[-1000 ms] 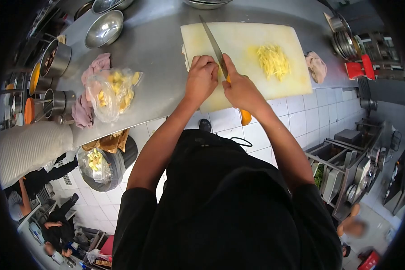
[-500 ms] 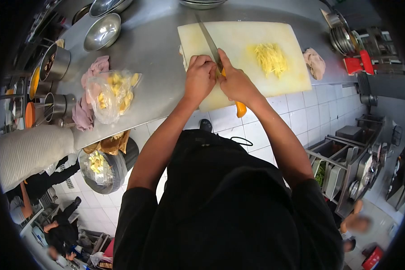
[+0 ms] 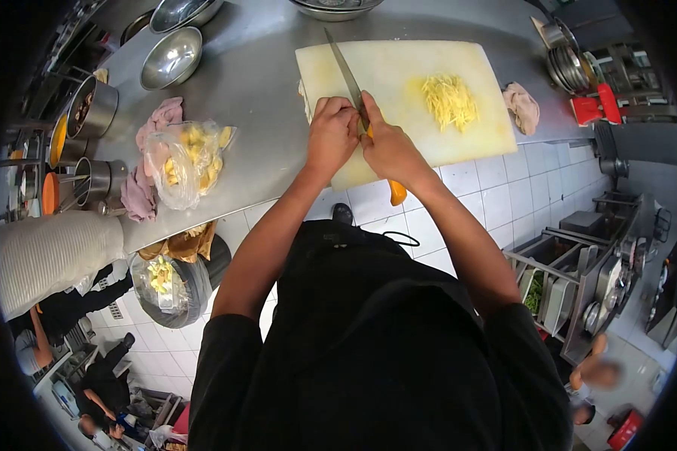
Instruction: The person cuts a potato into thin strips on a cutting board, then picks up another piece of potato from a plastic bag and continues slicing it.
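Our right hand (image 3: 391, 154) has its grip closed around the orange-handled knife (image 3: 344, 69), forefinger along the blade. Our left hand (image 3: 329, 140) curls just beside the blade; we cannot tell whether that grip holds anything. Under the knife lies a white cutting board (image 3: 387, 71) on the table (image 3: 252, 105), with yellow shreds (image 3: 450, 103) toward its right. Farther off, left, stands a metal bowl (image 3: 171, 59).
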The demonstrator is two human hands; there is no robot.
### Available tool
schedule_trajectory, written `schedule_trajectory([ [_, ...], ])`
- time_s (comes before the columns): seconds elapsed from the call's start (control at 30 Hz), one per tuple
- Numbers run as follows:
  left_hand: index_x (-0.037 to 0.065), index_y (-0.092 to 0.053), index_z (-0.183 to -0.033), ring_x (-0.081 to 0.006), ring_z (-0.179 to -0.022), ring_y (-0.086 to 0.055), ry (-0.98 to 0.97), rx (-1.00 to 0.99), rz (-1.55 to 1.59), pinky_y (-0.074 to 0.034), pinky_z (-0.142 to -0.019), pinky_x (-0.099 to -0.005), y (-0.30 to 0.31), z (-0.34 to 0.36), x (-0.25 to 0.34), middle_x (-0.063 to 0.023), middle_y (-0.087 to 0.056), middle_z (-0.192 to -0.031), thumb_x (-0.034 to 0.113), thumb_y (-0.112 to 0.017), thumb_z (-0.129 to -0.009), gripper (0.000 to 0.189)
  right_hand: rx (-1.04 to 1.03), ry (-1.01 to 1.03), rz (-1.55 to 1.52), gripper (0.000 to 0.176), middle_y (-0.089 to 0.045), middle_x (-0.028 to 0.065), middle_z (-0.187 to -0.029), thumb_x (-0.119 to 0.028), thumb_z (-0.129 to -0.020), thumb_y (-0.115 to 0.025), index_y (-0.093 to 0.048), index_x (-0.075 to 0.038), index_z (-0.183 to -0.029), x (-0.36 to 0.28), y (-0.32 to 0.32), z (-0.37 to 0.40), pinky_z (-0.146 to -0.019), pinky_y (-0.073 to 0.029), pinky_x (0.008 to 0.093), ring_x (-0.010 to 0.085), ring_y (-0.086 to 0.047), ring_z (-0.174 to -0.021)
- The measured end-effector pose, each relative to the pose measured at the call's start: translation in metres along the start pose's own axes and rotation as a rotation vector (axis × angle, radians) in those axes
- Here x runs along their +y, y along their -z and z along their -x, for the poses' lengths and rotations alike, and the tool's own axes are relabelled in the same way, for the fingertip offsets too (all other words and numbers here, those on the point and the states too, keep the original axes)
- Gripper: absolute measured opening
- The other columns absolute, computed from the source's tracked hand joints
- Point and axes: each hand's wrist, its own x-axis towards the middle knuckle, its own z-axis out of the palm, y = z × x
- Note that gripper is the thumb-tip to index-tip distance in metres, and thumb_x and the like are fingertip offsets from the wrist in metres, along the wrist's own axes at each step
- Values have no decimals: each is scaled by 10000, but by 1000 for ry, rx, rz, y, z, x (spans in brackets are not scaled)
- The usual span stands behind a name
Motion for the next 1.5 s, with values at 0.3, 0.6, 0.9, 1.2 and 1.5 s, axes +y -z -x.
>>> schedule_trajectory([
  [0.3, 11, -770, -911, -300, -963, -611, 2, -8, 7, -533, -845, -399, 1, 2, 1, -76, -686, -992, -1, -738, -835, 83, -139, -156, -103, 795, -692, 287, -1172, -105, -967, -478, -113, -145, -1672, -21, 16, 5, -692, -597, 420, 323, -704, -640],
  [0.6, 5, -767, -915, -303, -980, -615, 12, -29, 15, -531, -863, -398, 3, 1, -1, -84, -695, -1008, -5, -737, -844, 77, -219, -231, -226, 794, -678, 269, -1212, -143, -984, -518, -130, -169, -1676, -32, 43, 0, -663, -589, 386, 281, -677, -612],
  [0.9, -15, -762, -959, -265, -961, -663, 251, 217, 212, -535, -839, -355, 9, 5, -12, -103, -718, -1047, 70, -739, -920, 96, -159, -176, -282, 777, -716, 259, -935, -192, -1006, -544, -146, -162, -1673, -23, 19, 31, -763, -561, 441, 371, -674, -710],
  [1.2, -30, -768, -994, -205, -910, -658, 422, 111, 281, -542, -772, -302, 54, 40, 8, -108, -712, -1045, 117, -743, -952, 155, 106, -270, -108, 752, -712, 232, -845, -195, -1018, -571, -195, -200, -1669, 58, 40, 36, -684, -571, 443, 344, -677, -640],
  [1.5, 42, -792, -986, -218, -941, -668, 226, 8, 221, -543, -773, -332, 47, 0, 57, -91, -731, -1000, 92, -785, -903, 98, 453, -174, 92, 471, -727, 251, -961, -115, -872, -670, -549, -65, -1324, 63, 74, 71, -827, -556, 498, 438, -704, -880],
])
